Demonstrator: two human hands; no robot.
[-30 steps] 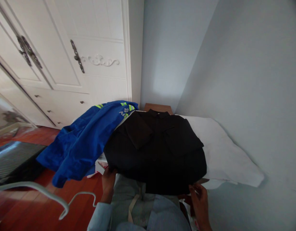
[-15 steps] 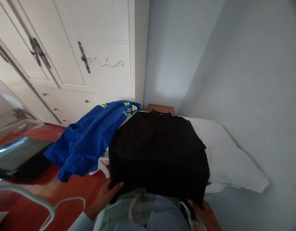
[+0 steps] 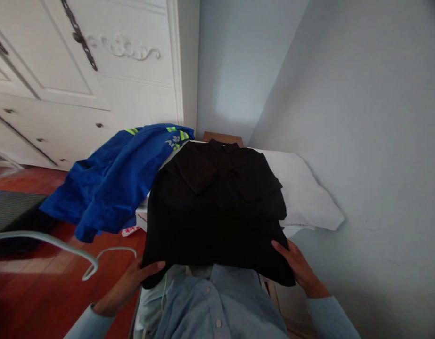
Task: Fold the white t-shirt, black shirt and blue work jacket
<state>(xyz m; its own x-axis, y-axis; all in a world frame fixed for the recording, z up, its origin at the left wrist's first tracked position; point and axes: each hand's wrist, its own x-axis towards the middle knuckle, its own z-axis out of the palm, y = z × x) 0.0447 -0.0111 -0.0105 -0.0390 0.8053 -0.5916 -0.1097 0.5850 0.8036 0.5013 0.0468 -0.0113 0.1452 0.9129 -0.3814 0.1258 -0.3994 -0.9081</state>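
Observation:
A black collared shirt lies spread out before me, its collar at the far end and both sleeves folded in over the chest. My left hand grips the near left corner of its hem, thumb on top of the cloth. At the near right side my right hand pinches the edge in the same way, fingers hidden beneath. Left of the shirt, a blue jacket with yellow-green reflective stripes hangs over the side, apart from my hands.
White cloth covers the surface on the right, beside the grey wall. A white wardrobe stands at the back left. Pale curved tubing crosses above the red wooden floor, near a dark flat object.
My view has shifted right and down. Both hands still hold the shirt's hem; my right hand now sits farther up its side edge, and the near edge is spread wider.

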